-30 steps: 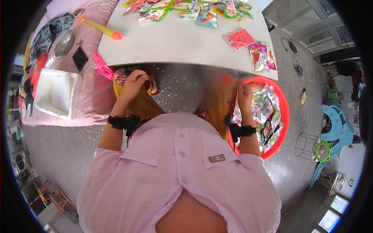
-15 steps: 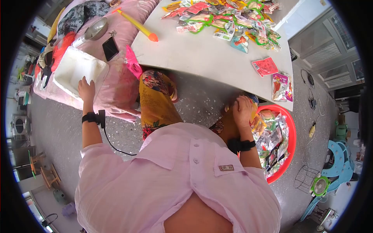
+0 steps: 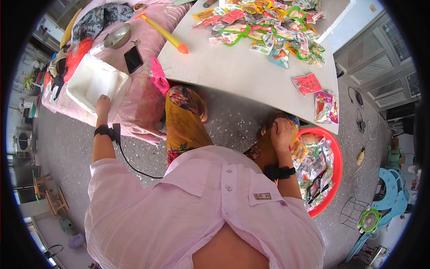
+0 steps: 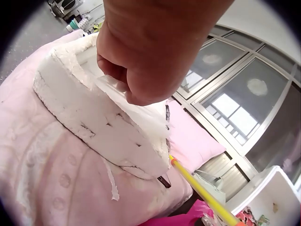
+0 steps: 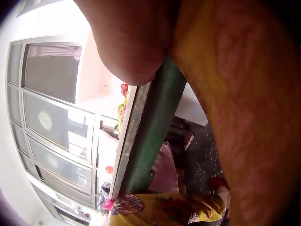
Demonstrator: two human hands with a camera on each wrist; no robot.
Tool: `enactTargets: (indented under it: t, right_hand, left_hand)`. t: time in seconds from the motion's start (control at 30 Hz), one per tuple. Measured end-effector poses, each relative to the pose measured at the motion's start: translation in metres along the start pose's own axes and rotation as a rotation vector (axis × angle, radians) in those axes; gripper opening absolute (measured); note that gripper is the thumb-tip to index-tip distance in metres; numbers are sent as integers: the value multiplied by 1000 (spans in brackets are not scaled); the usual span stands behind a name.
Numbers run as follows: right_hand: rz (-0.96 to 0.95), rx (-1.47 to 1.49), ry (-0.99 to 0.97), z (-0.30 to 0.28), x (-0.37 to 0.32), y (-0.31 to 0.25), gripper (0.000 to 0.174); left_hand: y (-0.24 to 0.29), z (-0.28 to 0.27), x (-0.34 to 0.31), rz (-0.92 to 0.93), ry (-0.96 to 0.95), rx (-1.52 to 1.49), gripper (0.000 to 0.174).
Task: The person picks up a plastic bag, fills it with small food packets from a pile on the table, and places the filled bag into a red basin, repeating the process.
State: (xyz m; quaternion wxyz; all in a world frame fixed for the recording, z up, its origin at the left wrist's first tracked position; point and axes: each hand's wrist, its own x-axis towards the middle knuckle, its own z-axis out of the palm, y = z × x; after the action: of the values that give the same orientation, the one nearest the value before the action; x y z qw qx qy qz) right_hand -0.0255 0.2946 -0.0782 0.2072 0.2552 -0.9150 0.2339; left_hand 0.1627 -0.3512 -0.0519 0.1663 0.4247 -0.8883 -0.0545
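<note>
A white foam box [image 3: 85, 83] lies on the pink bedding. My left hand [image 3: 103, 106] is at its near right rim. In the left wrist view the curled fingers of that hand [image 4: 146, 56] grip the edge of the box [image 4: 84, 108], where a thin, translucent white layer shows. On my right knee, in yellow patterned trousers [image 3: 186, 127], rests my right hand [image 3: 282, 134], its fingers relaxed and holding nothing. The right wrist view shows part of this hand [image 5: 131, 42] close to the trouser leg [image 5: 254, 113].
Food packets [image 3: 268, 31] are heaped on the white table [image 3: 197, 60], with a red packet [image 3: 307, 84] nearer its right corner. A red tub [image 3: 338, 166] of packets stands on the floor at right. A phone [image 3: 133, 59], metal bowl [image 3: 118, 36] and yellow stick [image 3: 163, 32] lie at left.
My left hand has gone from above the left knee to the foam box, and its spread fingers have curled at the rim. My right hand has settled on the knee. The view has turned left.
</note>
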Motion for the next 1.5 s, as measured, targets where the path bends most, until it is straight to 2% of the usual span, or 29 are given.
enactTargets:
  t: [0.17, 0.43, 0.6, 0.67, 0.8, 0.9, 0.93, 1.0, 1.1, 1.17, 1.23, 1.37, 1.5]
  right_hand:
    - [-11, 21, 14, 0, 0, -1, 13]
    - [-23, 22, 43, -5, 3, -6, 9]
    - [-12, 125, 30, -5, 7, -6, 9]
    - [106, 313, 14, 2, 9, -10, 9]
    - [337, 646, -82, 14, 28, -29, 10]
    - [337, 859, -114, 16, 54, -58, 17]
    - [454, 993, -140, 16, 62, -69, 20]
    - [691, 1258, -189, 18, 79, -88, 28]
    - [808, 1406, -231, 30, 96, -93, 36]
    - [595, 1328, -258, 79, 97, -62, 38]
    - [527, 1247, -301, 87, 99, -57, 37]
    - [545, 1106, -366, 70, 109, -61, 26]
    - [491, 1178, -343, 72, 109, -57, 16]
  left_hand:
    - [11, -8, 1, 40, 111, -131, 19]
    - [88, -51, -30, 82, 163, -469, 17]
    - [170, -66, -65, 302, 162, -717, 9]
    - [213, -62, -81, 527, 281, -765, 7]
    - [294, -46, -128, 720, 90, -731, 5]
    - [338, -5, -156, 785, -38, -711, 6]
    - [349, 9, -164, 805, -62, -678, 6]
    - [371, 20, -179, 742, -168, -735, 7]
    - [386, 36, -191, 673, -303, -800, 8]
    - [390, 43, -193, 663, -360, -858, 9]
    - [389, 45, -195, 677, -397, -936, 11]
    - [393, 44, -196, 554, -551, -1035, 15]
    - [396, 41, -194, 424, -647, -1092, 17]
